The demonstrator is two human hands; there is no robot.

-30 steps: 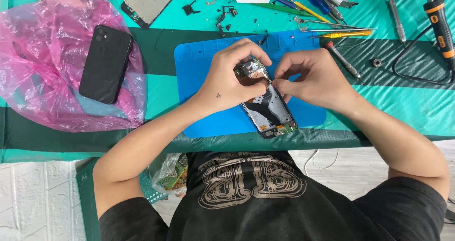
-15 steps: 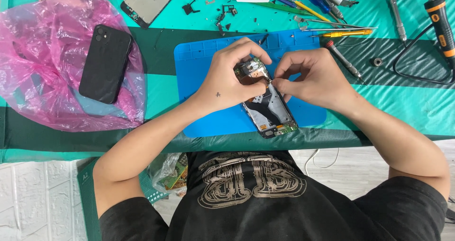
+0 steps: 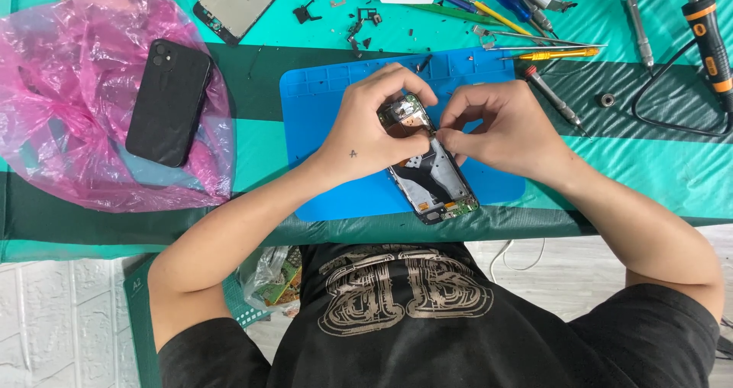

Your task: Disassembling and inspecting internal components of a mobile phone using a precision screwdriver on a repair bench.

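Pink bag point(image 3: 69, 105): a crumpled plastic bag lies at the far left of the table point(image 3: 672, 174), a black phone point(image 3: 169, 101) resting face down on it.
Blue mat point(image 3: 321, 128): spread at the table's centre, under both hands.
Left hand point(image 3: 366, 128): fingers closed around the upper end of the opened phone point(image 3: 431, 176), steadying it on the mat.
Opened phone: lies tilted on the blue mat, its insides exposed, lower end toward the person.
Right hand point(image 3: 496, 132): fingers pinched together at the phone's upper edge; whatever they grip is too small to tell.
Tools: screwdrivers point(image 3: 553, 53) just beyond the mat, a soldering iron point(image 3: 712, 40) at far right.
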